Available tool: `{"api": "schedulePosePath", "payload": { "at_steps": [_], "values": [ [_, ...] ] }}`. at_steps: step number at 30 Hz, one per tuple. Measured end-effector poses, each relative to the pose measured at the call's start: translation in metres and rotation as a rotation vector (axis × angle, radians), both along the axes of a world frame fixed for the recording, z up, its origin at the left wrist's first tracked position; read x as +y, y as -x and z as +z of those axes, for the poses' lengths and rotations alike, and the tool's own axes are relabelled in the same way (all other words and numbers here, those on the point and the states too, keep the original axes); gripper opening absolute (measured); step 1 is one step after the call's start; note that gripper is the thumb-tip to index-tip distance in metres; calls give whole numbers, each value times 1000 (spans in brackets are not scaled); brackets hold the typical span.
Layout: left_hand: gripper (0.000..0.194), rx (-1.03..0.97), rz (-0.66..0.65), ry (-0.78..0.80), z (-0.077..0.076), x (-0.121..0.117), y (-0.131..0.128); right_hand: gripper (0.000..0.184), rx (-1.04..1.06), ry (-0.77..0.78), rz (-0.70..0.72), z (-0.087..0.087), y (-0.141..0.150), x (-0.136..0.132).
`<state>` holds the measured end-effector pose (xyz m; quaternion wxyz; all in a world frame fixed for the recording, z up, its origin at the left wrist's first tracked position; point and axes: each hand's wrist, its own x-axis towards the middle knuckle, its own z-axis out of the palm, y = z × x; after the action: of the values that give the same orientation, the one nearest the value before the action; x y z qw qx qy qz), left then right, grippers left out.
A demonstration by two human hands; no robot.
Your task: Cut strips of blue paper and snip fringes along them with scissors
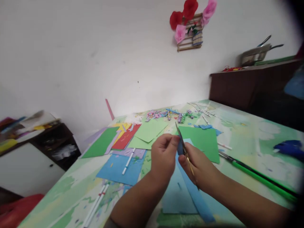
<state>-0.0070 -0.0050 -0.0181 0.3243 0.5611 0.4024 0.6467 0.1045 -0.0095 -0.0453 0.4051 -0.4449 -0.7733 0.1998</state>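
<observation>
My left hand (163, 155) is closed in a pinch on the top end of a blue paper strip (197, 198) that runs down toward me. My right hand (198, 167) is closed round a thin gold-coloured tool (183, 144), its dark tip pointing up against the strip's top. Both hands hover over a light blue paper sheet (174, 193) on the green patterned table (239, 133). A dark green sheet (204, 141) lies just behind my hands.
Coloured sheets lie at left: green (101, 142), red (125, 136), light green (149, 129), blue (117, 169) with a white pen (128, 161). Rolled paper bits (166, 114) sit at the back. Green sticks (258, 179) lie at right. Paper flowers (190, 22) hang on the wall.
</observation>
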Motion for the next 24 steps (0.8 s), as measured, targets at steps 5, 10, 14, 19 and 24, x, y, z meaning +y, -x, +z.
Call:
{"api": "schedulePosePath", "payload": {
  "at_steps": [5,10,14,19,24],
  "values": [
    [20,16,-9,29,-8,-15,-6,38,41,-1,-17,-11,1,-17],
    [19,56,-74,8,-13,-25,-7,35,110,5,14,-16,-4,-24],
    [19,63,-75,-13,-16,-28,-8,36,95,47,-19,-15,-7,-26],
    [20,-11,-140,8,-17,-24,-12,42,60,80,-103,-15,-12,-23],
    [18,-225,-342,165,-19,-10,-17,48,140,66,-102,-42,-50,-33]
  ]
}}
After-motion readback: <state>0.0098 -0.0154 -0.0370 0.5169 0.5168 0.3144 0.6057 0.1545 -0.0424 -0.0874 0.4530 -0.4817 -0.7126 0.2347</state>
